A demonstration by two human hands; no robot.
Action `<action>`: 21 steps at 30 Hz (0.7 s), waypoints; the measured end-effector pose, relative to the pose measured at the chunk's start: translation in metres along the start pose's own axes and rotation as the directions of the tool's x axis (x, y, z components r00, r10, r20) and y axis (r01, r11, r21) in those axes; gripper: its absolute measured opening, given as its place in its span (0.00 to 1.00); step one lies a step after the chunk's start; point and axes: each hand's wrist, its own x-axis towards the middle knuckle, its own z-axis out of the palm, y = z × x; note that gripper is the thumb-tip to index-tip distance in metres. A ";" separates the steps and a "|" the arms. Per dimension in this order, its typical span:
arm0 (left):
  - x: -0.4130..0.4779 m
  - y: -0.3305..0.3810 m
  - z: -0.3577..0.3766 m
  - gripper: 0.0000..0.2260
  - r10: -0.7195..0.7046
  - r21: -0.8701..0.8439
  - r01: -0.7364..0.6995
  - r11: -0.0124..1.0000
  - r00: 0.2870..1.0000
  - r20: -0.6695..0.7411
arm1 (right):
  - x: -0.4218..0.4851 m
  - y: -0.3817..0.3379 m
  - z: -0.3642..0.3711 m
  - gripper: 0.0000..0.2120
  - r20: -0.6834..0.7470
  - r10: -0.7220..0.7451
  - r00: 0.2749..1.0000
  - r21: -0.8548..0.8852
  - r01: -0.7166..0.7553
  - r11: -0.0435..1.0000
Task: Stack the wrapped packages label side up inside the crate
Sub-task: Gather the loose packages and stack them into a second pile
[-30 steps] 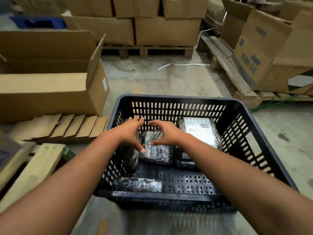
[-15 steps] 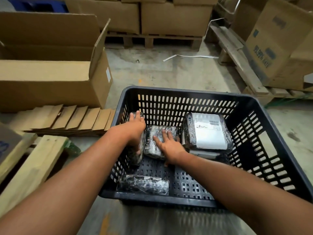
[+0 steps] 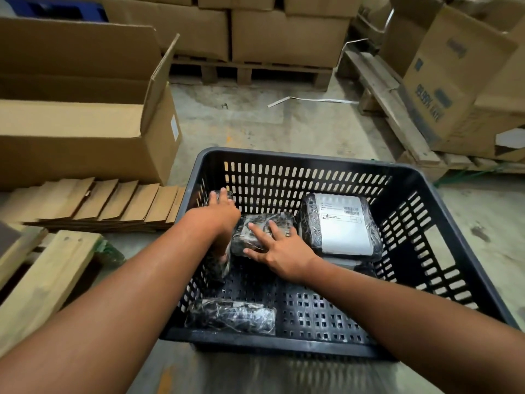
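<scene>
While inside black crate (image 3: 443, 200): left hand (image 3: 216, 217) gripping upright wrapped package (image 3: 217, 265) frame-centre-left; right hand (image 3: 279, 248) open, flat on middle package (image 3: 264, 226).

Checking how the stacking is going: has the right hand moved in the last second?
Yes. The right hand has slid down from the crate's far wall toward the near side, and now lies flat on the middle wrapped package.
</scene>
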 end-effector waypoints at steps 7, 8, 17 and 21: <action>-0.001 -0.003 0.002 0.63 0.019 -0.027 -0.019 0.999 1.000 0.003 | 0.001 -0.007 -0.016 0.26 0.039 -0.021 0.999 0.014 0.021 1.000; -0.001 -0.003 0.002 0.63 0.024 -0.026 -0.024 0.999 1.000 0.003 | 0.002 -0.006 -0.019 0.26 0.026 -0.021 0.999 0.029 0.020 0.999; 0.001 -0.016 -0.001 0.60 0.113 -0.249 -0.129 0.960 0.990 -0.080 | -0.015 0.046 -0.060 0.27 -0.238 0.454 0.859 0.779 -0.111 0.618; -0.002 -0.021 -0.011 0.55 0.237 -0.502 -0.392 0.771 0.908 -0.344 | -0.034 0.070 -0.078 0.26 -0.222 0.450 0.865 0.883 -0.018 0.469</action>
